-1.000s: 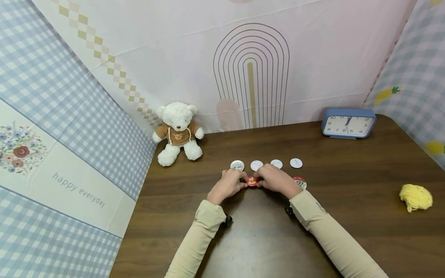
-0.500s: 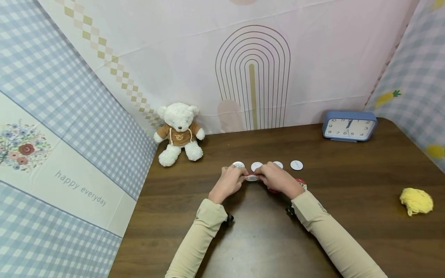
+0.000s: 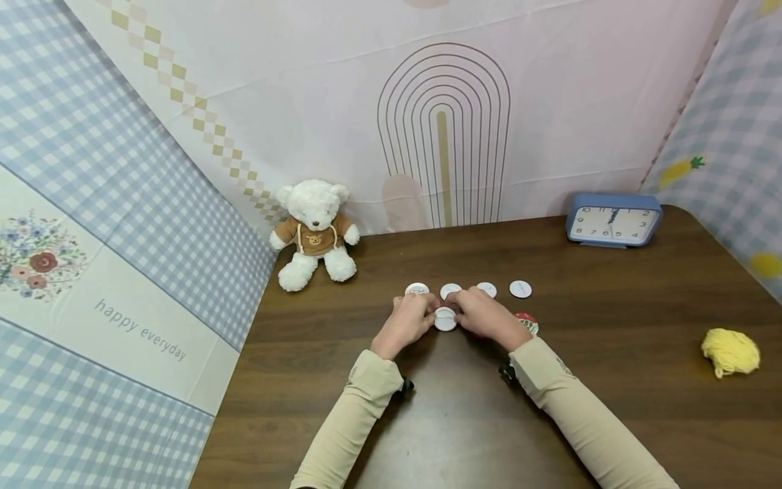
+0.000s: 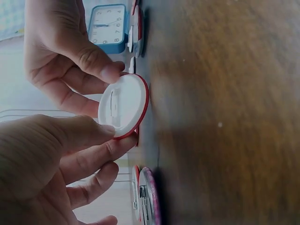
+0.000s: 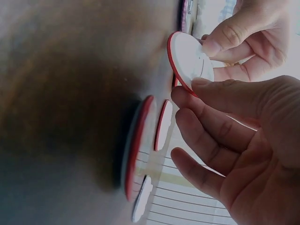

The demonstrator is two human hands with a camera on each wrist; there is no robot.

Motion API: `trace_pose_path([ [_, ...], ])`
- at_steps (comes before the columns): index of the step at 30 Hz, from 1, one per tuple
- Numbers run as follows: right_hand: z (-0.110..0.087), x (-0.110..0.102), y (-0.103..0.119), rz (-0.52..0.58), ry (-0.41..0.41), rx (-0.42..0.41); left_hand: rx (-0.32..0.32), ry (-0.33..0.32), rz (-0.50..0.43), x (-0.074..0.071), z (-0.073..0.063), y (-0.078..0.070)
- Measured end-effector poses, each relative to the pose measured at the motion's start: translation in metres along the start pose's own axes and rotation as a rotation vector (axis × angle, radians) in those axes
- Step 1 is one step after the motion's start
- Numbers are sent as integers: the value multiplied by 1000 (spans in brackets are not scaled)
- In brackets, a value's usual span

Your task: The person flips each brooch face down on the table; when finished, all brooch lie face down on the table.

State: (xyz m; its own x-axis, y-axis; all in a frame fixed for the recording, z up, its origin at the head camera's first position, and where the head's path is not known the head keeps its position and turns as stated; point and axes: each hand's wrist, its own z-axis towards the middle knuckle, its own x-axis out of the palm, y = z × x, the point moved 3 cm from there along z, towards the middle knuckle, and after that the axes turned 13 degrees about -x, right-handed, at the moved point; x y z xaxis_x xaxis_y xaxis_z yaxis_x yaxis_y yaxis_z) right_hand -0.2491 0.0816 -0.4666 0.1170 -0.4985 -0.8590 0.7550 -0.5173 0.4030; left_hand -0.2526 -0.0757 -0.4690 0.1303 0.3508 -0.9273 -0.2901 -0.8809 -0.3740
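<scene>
Badge point(image 3: 445, 320) is at lower centre of the head view, white back showing, opposite edges pinched by left hand point(image 3: 406, 323) and right hand point(image 3: 487, 315); uneven thumb pressure could make it slip and knock the disc point(image 3: 449, 290) above

- Teddy bear point(image 3: 313, 238), white plush, brown drawstring top; seated, table's far left.
- Desk clock point(image 3: 613, 221), blue case, white dial; upright, far right.
- Yarn bundle point(image 3: 731, 353), yellow; lying at right.
- Table point(image 3: 672, 285), dark brown, wood-grained.
- Backdrop cloth point(image 3: 293, 102), pale, nested-arch print.
- Left-hand cloth point(image 3: 140, 190), blue-white gingham, floral, lettered "happy everyday".
- Right-hand cloth point(image 3: 733, 156), blue-white check, pineapple motif.
</scene>
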Motion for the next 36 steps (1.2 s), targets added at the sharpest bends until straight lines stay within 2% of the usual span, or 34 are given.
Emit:
trace_pose_path([
  [6, -1, 2, -1, 10, -5, 8, -4, 18, 14, 2, 1, -1],
  [15, -2, 8, -4, 18, 77, 69, 17, 39, 67, 7, 1, -3],
  [24, -3, 14, -5, -80, 146, 60, 0, 87, 142, 12, -1, -3],
  [28, -6, 13, -5, -109, 135, 49, 1, 85, 152, 11, -2, -3],
  [36, -15, 5, -7, -142, 56, 32, -11, 87, 129, 9, -3, -6],
])
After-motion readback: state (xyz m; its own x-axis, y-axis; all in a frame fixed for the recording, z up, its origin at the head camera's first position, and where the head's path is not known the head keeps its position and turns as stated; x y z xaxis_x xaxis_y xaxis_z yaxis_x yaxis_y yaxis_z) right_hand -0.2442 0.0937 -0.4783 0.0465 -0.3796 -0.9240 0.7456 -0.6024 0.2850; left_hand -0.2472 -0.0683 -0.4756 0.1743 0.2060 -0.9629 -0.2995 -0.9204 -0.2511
